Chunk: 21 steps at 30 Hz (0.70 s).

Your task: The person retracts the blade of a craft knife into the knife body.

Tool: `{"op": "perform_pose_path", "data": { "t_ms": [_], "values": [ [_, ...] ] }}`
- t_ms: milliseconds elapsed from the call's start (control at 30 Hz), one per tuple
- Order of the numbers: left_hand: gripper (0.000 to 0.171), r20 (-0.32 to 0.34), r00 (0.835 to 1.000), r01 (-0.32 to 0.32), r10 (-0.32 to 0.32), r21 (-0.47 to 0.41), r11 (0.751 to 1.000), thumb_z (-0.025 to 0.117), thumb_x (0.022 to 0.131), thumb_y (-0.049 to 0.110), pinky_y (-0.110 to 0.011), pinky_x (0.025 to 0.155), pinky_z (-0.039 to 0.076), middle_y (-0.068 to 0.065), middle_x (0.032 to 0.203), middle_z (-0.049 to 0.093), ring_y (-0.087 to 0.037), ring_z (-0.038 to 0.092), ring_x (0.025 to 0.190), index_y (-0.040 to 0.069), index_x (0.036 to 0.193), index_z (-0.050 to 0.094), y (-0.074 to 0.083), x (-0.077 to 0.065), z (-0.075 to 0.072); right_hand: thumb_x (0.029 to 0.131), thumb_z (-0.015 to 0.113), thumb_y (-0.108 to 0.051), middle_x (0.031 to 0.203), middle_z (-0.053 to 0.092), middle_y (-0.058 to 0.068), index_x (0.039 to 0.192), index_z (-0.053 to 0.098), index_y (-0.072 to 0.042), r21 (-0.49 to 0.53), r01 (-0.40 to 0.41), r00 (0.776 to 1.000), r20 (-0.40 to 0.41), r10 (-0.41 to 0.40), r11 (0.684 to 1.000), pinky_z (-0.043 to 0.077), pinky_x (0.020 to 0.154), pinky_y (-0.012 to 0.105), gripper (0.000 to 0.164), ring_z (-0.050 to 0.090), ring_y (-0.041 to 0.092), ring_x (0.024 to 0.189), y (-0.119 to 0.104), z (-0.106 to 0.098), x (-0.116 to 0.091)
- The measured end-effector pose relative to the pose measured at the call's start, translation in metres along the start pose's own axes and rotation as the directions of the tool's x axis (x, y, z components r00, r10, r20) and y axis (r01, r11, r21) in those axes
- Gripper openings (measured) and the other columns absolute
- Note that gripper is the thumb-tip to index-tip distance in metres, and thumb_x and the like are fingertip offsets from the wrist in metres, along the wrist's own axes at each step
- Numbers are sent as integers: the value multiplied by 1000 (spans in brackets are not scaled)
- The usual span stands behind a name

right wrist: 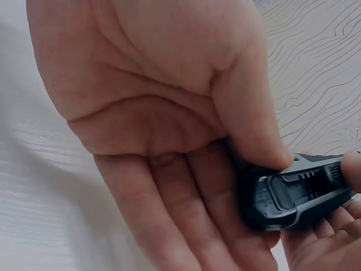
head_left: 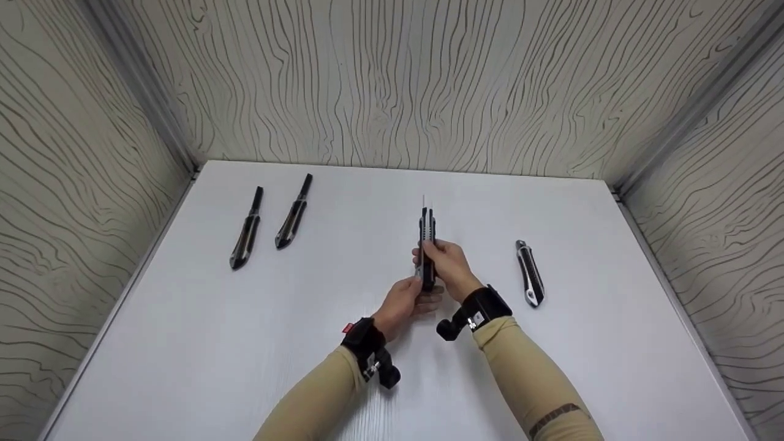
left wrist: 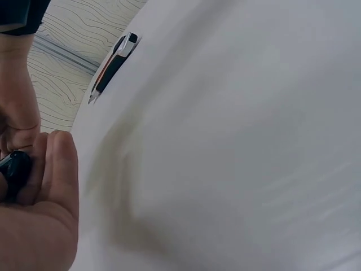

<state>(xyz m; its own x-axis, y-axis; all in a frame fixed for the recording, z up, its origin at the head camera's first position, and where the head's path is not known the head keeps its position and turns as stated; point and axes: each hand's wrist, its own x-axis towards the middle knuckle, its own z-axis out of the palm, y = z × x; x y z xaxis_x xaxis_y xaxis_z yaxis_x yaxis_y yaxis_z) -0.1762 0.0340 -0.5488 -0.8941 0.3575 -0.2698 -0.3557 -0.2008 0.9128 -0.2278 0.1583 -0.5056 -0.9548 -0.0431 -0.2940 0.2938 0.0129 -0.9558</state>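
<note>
- A utility knife (head_left: 427, 236) was held by both hands over the middle of the surface (head_left: 184, 367), its far end directed towards the back wall (head_left: 367, 79).
- The near end of this knife was pinched by the left hand (head_left: 404, 303), between the thumb and the fingers; the other fingers were stretched out beneath it.
- The body of the same knife was gripped by the right hand (head_left: 452, 263), with the thumb laid along its top, on the ribbed slider (right wrist: 336, 173) seen in the right wrist view, and with fingers placed underneath.
- A thin line was seen jutting from the far end of the held knife.
- Two dark knives were laid on the left part of the surface, well apart from the hands: an outer knife (head_left: 246, 236) and, just beside it, an inner knife (head_left: 293, 220), both with their narrow dark ends pointed away.
- A black and silver knife (head_left: 530, 274) was laid to the right of the hands.
- Black straps (head_left: 486, 305) were worn on both wrists, over tan sleeves (head_left: 318, 398).
</note>
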Motion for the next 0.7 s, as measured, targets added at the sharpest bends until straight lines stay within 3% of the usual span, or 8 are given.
{"op": "perform_pose_path", "data": {
  "t_ms": [233, 700],
  "values": [
    [39, -29, 1000, -8, 8, 21, 1000, 32, 107, 20, -34, 86, 58, -19, 111, 70, -16, 70, 91, -9, 125, 53, 1, 1, 2, 102, 51, -21, 112, 70, 14, 127, 55, 4, -8, -26, 1000, -16, 26, 1000, 54, 88, 28, 36, 69, 14, 94, 0, -1, 1],
    [40, -38, 999, -2, 3, 31, 1000, 32, 107, 19, -34, 87, 58, -21, 113, 69, -21, 71, 96, -8, 128, 52, -2, 3, 1, 101, 51, -12, 117, 67, 17, 130, 53, 5, 4, -31, 999, -5, 32, 999, 52, 92, 30, 34, 67, 14, 95, 2, -1, 1]
  ]
}}
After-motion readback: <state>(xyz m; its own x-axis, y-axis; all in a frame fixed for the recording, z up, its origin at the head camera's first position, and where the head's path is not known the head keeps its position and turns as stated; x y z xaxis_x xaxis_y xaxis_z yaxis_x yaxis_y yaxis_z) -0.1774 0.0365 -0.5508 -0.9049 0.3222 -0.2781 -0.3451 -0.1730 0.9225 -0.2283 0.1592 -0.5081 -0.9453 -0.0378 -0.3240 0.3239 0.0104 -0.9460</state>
